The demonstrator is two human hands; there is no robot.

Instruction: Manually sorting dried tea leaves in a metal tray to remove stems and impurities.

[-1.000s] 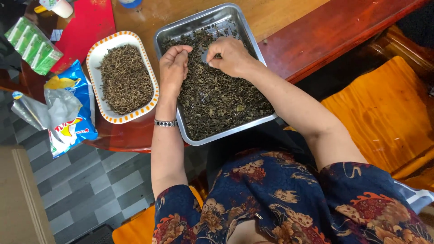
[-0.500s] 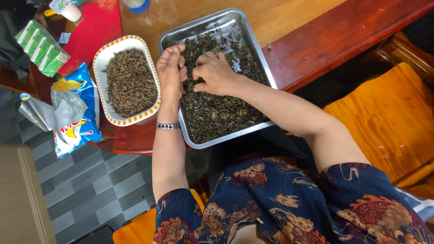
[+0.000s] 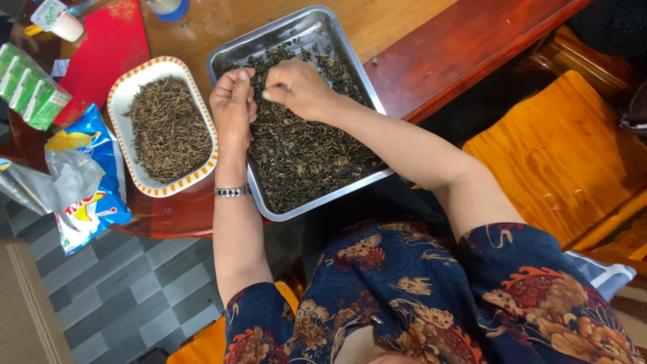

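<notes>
A steel tray [image 3: 317, 24] of dark dried leaves [image 3: 303, 155] lies on the wooden table in front of me. My left hand [image 3: 233, 102] hovers over the tray's left rim, its fingers curled into a loose fist around picked stems that are mostly hidden. My right hand [image 3: 298, 86] is over the leaves right beside it, with the fingertips pinched on a few bits and pointing toward the left palm. To the left of the tray stands an oval white dish [image 3: 124, 92] with an orange-patterned rim, heaped with brown dried stems [image 3: 168, 128]. I wear a metal bracelet [image 3: 232, 191] on the left wrist.
A blue snack bag [image 3: 91, 202] and crumpled grey plastic [image 3: 64, 176] overhang the table's left edge. Green cartons [image 3: 27, 84] and a red mat [image 3: 101, 47] lie at the far left. An orange wooden seat [image 3: 559, 148] is at the right, and grey floor tiles [image 3: 135, 283] lie below.
My right hand came from the tray's middle to meet the left hand, then both rose toward the tray's far end. The camera view shifted, so everything sits further left.
</notes>
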